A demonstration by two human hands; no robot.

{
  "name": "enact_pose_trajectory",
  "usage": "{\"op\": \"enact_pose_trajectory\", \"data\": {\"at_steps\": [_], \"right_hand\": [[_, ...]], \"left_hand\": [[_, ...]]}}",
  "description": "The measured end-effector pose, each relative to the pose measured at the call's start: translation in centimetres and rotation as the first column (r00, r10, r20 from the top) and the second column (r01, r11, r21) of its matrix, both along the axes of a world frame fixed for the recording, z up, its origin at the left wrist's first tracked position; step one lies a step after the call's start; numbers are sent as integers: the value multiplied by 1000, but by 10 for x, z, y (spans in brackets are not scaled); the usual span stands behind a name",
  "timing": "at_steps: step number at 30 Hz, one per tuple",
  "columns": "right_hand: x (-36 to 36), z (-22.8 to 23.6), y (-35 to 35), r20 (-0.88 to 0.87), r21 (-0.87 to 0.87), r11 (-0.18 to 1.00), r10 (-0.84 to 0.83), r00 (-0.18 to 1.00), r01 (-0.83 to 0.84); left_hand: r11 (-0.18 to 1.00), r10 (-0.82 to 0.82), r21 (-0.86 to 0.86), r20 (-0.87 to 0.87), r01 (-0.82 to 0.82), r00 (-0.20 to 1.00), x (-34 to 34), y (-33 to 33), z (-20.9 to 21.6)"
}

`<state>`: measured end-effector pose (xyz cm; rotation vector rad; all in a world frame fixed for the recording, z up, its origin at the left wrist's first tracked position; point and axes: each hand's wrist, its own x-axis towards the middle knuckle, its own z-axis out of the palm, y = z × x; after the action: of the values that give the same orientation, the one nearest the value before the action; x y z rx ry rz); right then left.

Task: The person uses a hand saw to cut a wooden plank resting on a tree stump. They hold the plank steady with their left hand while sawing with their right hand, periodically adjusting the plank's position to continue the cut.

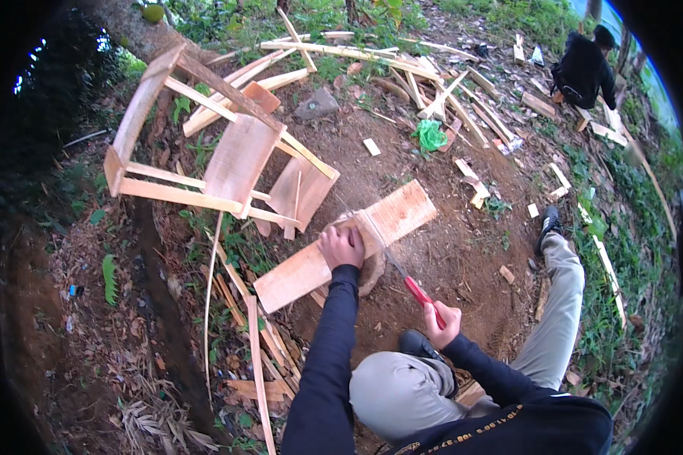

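Observation:
A pale wooden plank [300, 274] lies slanting across a round tree stump [372, 271], much of which it hides. My left hand [341, 247] holds the plank down just left of the cut line, its fingers curled over the wood. In my right hand [441, 324] is the red handle of a hand saw [415, 290], gripped in closed fingers. The thin blade runs up and left from the handle and crosses the plank, with the board's shorter part on its right side.
A wooden frame with board panels [243, 155] stands at the upper left. Long wood strips [259, 371] lie left of my knee. Offcuts and sticks [444, 95] litter the far ground near a green plastic bag [430, 135]. Another person [584, 70] crouches at the far right.

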<state>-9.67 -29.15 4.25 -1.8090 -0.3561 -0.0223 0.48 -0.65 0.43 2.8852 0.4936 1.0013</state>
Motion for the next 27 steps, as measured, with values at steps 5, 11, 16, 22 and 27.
{"op": "enact_pose_trajectory", "data": {"at_steps": [5, 11, 16, 22, 27], "right_hand": [[11, 4, 6, -167, 111, 992, -45, 985, 64], [29, 29, -51, -163, 139, 985, -79, 984, 102], [37, 42, -113, -64, 116, 970, -209, 976, 215], [32, 38, -152, -122, 163, 906, -375, 919, 391], [30, 30, -162, -203, 225, 876, -387, 899, 428]], "left_hand": [[994, 39, -101, -59, -45, 998, -7, -3, 3], [995, -16, -101, 36, 19, 999, -9, -7, 4], [954, -266, -128, 45, 270, 963, -21, -27, 1], [928, -367, -9, 130, 372, 921, -39, -52, -8], [947, -320, 29, 175, 320, 931, -38, -63, -9]]}}
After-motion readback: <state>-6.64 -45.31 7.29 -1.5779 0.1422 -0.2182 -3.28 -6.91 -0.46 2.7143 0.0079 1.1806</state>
